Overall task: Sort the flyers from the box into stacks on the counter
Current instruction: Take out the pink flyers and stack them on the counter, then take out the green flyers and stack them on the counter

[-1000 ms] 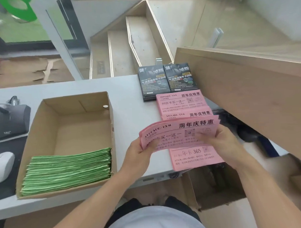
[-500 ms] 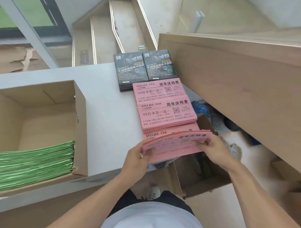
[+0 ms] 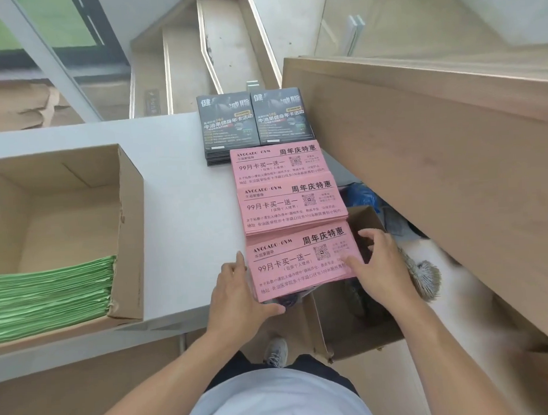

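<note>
A third stack of pink flyers (image 3: 299,262) lies on the white counter (image 3: 185,195), nearest me, in line with two other pink stacks (image 3: 291,206) (image 3: 277,160). My left hand (image 3: 235,292) holds its left near corner, thumb curled along the near edge. At the right edge my right hand (image 3: 380,265) holds the stack, thumb on top, fingers down its side. Two black flyer stacks (image 3: 227,122) (image 3: 280,117) sit side by side behind the pink ones. The cardboard box (image 3: 130,212) on the left holds a thick pile of green flyers (image 3: 49,296).
A raised wooden ledge (image 3: 435,139) runs along the right, close to the pink stacks. Below the counter's right end stands an open cardboard box (image 3: 348,322) on the floor, with a bristly brush (image 3: 424,276) beside it. Stairs rise beyond the counter.
Both hands have lowered the pink bundle from in front of me and laid it flat on the counter as the nearest pink stack. The view has shifted right and down.
</note>
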`<state>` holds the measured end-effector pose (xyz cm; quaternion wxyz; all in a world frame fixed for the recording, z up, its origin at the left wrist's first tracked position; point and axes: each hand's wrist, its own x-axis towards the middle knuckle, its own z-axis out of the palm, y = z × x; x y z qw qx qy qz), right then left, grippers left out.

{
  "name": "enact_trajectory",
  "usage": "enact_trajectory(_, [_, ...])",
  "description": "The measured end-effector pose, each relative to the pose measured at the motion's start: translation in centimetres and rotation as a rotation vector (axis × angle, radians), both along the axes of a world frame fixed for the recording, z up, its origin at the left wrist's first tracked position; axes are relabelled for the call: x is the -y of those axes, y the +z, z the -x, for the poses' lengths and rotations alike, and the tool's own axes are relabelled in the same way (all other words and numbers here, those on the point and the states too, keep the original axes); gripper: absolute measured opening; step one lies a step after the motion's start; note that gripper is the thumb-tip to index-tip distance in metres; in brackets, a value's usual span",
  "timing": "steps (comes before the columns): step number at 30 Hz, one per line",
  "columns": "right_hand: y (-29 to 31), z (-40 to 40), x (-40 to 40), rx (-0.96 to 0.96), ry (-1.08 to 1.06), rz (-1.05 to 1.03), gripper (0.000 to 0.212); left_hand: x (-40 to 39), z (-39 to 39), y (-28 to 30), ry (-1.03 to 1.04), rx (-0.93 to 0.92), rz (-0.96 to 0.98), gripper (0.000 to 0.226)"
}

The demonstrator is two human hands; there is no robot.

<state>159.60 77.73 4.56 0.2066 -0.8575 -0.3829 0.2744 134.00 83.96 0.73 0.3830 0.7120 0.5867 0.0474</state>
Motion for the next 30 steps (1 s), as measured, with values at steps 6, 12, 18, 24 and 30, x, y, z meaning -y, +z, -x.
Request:
enact_trajectory(6, [-0.6, 0.5, 0.6, 0.148, 0.304, 0.099, 0.064, -0.2, -0.4, 0.4, 0.052, 0.082, -0.041, 0.078])
enact_trajectory(12, [-1.1, 0.3, 0.3, 0.218, 0.308, 0.097, 0.052, -0.7, -0.5, 1.0, 0.044, 0.115, -0.026, 0.070])
enact_trajectory(18, [2.3, 2.4, -0.5, 0.226, 0.318, 0.071, 0.067, -0.7, 0.3, 1.7, 0.023, 0.082, 0.060, 0.110])
enact_trajectory(24, [6.0, 10.1, -6.8, 0.074, 0.443, -0.336, 0.022, -2.1, 4.7, 7.6, 0.201, 0.429, -0.318, 0.043])
enact_trajectory(30, [7.3, 24.4, -12.2, -0.068, 0.885, -0.403, 0.017, -6.0, 19.4, 9.1, 0.479, 0.172, -0.565, 0.027])
